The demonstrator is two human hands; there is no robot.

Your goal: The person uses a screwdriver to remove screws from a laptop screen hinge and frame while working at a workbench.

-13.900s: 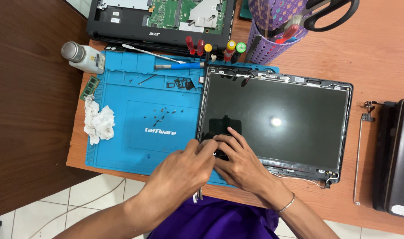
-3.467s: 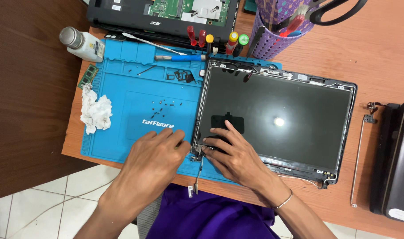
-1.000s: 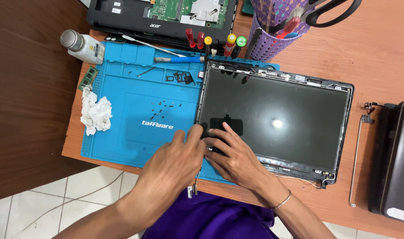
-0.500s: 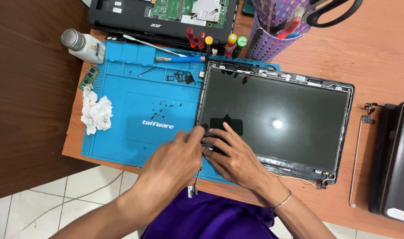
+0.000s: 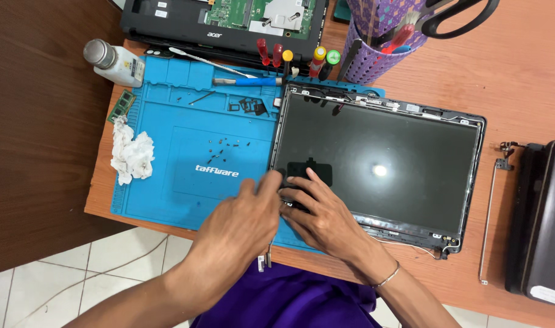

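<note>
At far left our crumpled tissue [image 5: 131, 157] lies on the blue mat [image 5: 168, 121], out of the way. At lower centre our left hand [image 5: 241, 225] and right hand [image 5: 323, 215] press the laptop screen panel's [image 5: 381, 164] near-left corner; left fingertips pinched together there, right fingers spread flat, steadying it.

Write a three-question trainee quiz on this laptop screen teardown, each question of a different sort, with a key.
1. True or false: both hands work at the lower left corner of the laptop screen panel.
2. Multiple choice: what lies on the left edge of the blue repair mat? A) a crumpled white tissue B) scissors C) a metal hinge bar
3. Fill in: the scissors stand in a purple ____.

Key
1. True: the left hand and right hand meet there.
2. A, the tissue.
3. Cup: the purple cup.
</note>
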